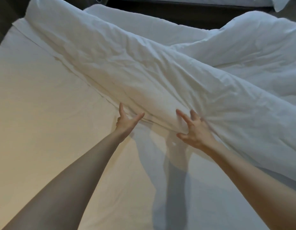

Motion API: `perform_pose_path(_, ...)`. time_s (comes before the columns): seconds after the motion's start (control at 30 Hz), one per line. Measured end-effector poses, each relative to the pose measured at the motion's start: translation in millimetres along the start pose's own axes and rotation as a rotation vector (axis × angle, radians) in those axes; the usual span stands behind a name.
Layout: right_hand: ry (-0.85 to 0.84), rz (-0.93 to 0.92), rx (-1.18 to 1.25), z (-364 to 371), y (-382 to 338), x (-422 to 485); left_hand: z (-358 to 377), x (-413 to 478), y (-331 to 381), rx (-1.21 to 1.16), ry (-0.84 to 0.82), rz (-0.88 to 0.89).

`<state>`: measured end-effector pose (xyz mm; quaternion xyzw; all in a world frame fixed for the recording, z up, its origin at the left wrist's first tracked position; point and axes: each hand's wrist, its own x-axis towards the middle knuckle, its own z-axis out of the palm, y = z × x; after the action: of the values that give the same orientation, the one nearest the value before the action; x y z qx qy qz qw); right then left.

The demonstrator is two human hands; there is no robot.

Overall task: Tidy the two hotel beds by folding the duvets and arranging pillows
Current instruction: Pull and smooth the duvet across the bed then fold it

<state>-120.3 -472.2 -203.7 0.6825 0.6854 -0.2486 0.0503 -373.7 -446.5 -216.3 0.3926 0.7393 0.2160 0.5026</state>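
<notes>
A white duvet (pixel 144 63) lies folded in a thick band running from the far left to the near right of the bed, with more of it bunched at the right. My left hand (pixel 126 121) reaches to the near edge of the fold with its fingers spread and straight, touching the fabric. My right hand (pixel 194 130) presses on the fold with spread fingers, thumb below the edge. Neither hand grips the cloth.
The bare white sheet (pixel 52 130) of the mattress fills the left and near part of the view. A dark gap (pixel 177 15) separates this bed from a second bed, whose pillow corner (pixel 283 3) shows at the top right.
</notes>
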Motion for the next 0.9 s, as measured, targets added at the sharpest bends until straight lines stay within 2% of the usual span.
perform_pose_path(0.17, -0.115, -0.003, 0.085, 5, 24, 41, 28, 44, 14, -0.238, 0.191, 0.003)
perform_pose_path(0.27, -0.184, -0.02, 0.038, 4, 29, 61, 35, 67, 25, -0.384, 0.324, -0.013)
perform_pose_path(0.37, -0.222, -0.015, 0.01, 5, 32, 72, 35, 85, 27, -0.474, 0.344, 0.058)
perform_pose_path(0.43, -0.227, -0.019, 0.0, 4, 34, 73, 33, 92, 26, -0.494, 0.335, 0.117)
perform_pose_path(0.6, -0.224, 0.03, 0.016, 4, 29, 61, 26, 73, 23, -0.376, 0.353, 0.142)
perform_pose_path(0.67, -0.179, 0.078, 0.025, 9, 17, 45, 18, 55, 24, -0.362, 0.359, 0.151)
perform_pose_path(0.77, -0.016, 0.101, -0.023, 20, -10, 6, 3, 18, 25, -0.38, 0.35, 0.158)
perform_pose_path(0.9, 0.333, -0.067, -0.033, 29, -36, -36, -16, -41, 29, -0.434, 0.322, 0.2)
